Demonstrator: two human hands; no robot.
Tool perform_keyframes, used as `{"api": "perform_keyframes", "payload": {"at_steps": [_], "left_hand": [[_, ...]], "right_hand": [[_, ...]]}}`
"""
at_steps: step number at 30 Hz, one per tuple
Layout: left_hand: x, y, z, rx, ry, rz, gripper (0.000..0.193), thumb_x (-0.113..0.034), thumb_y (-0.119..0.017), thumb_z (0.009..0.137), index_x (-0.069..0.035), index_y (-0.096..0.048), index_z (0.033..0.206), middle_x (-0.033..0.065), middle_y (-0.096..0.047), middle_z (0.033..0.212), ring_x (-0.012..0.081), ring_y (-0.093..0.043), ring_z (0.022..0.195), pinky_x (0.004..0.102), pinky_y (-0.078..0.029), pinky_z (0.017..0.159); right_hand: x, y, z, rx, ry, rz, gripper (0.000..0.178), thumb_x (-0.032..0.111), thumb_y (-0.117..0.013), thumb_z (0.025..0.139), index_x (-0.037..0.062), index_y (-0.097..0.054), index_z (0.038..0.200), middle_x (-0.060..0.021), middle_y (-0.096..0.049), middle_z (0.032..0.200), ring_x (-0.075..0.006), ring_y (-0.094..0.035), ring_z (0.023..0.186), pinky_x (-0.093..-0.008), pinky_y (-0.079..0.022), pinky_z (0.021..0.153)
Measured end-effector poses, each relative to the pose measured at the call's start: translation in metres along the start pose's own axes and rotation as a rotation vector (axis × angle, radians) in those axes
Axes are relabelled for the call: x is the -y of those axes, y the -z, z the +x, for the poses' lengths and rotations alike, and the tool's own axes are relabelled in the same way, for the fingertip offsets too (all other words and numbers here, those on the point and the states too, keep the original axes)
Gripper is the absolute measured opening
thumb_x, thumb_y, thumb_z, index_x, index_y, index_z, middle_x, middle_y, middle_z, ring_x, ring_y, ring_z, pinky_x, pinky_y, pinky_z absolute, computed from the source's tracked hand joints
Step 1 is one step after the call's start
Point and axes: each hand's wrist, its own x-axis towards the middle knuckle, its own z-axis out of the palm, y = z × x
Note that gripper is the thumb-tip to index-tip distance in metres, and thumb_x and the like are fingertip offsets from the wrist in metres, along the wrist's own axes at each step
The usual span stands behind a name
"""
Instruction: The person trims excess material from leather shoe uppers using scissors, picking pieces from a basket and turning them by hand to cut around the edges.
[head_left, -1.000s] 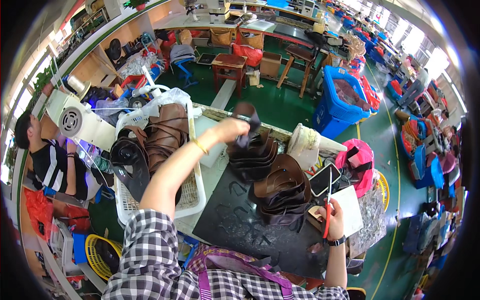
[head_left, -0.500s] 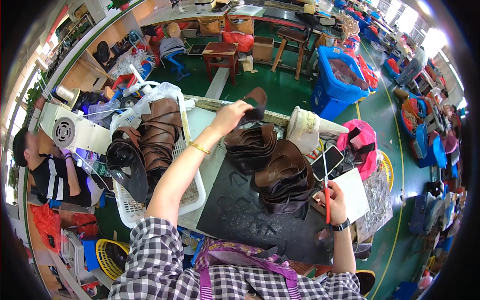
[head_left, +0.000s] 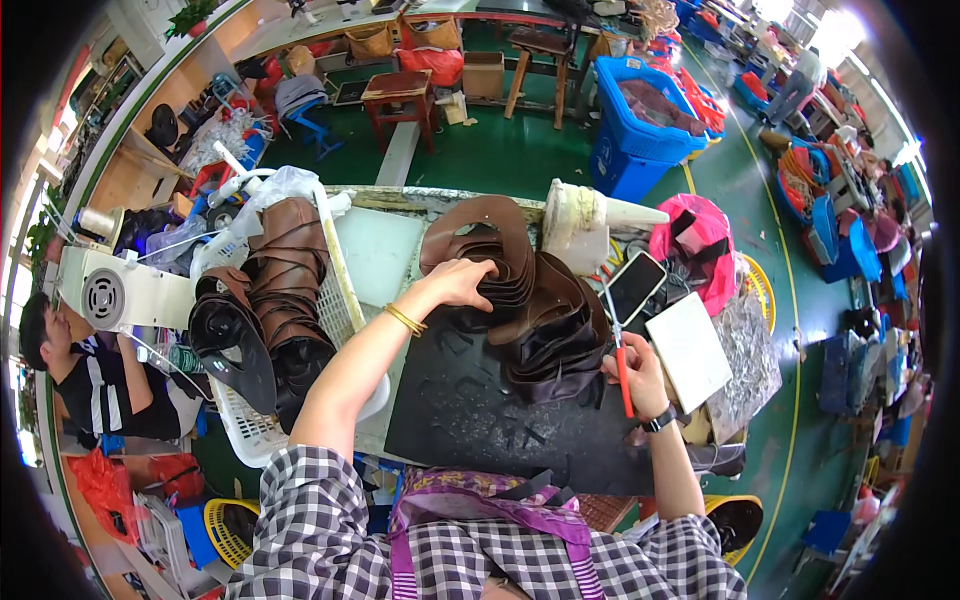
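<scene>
Two stacks of brown leather pieces lie on a black mat [head_left: 440,420]. On the left stack [head_left: 495,230], the top piece is a curved strip with an oval opening. My left hand [head_left: 462,284] rests over the near side of this stack, thumb and forefinger apart; some fingertips are hidden. Beside it, the right stack [head_left: 555,320] is bent over, its dark undersides showing. My right hand [head_left: 642,378] grips red-handled scissors [head_left: 624,380], blades pointing away from me, just right of that stack.
A white basket [head_left: 345,270] of rolled leather pieces stands left. Right of the stacks lie a phone [head_left: 636,286], a white pad [head_left: 690,352] and a pink bag [head_left: 692,240]. A whitish container [head_left: 575,225] stands behind. Someone sits at the far left, beside a white machine [head_left: 120,290].
My left hand has come down toward me, and the leather piece it held raised now lies on the left stack. My right hand still holds the scissors. The whole view has shifted slightly.
</scene>
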Motion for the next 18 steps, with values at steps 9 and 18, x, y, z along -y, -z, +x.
{"api": "perform_keyframes", "payload": {"at_steps": [9,18], "left_hand": [[0.002,-0.012,-0.015,-0.399,0.072,0.068,0.043,-0.036,-0.076,0.064,-0.005,-0.062,0.091,0.0158,-0.067,0.088,0.0351,-0.064,0.083,0.0444,-0.051,0.072],[-0.065,-0.048,0.02,-0.316,0.022,-0.02,0.047,-0.038,-0.075,0.063,-0.003,-0.067,0.093,0.0199,-0.067,0.086,0.0352,-0.065,0.084,0.0422,-0.051,0.075]], "right_hand": [[-0.072,0.021,0.015,-0.454,0.237,-0.667,0.038,0.027,-0.066,0.086,0.0066,-0.049,0.114,-0.0082,-0.062,0.078,-0.0166,-0.062,0.069,-0.027,-0.048,0.056],[-0.099,-0.036,0.009,-0.426,-0.11,-0.361,0.059,0.039,-0.066,0.084,0.002,-0.043,0.124,-0.0266,-0.06,0.102,-0.0377,-0.061,0.094,-0.0416,-0.047,0.079]]}}
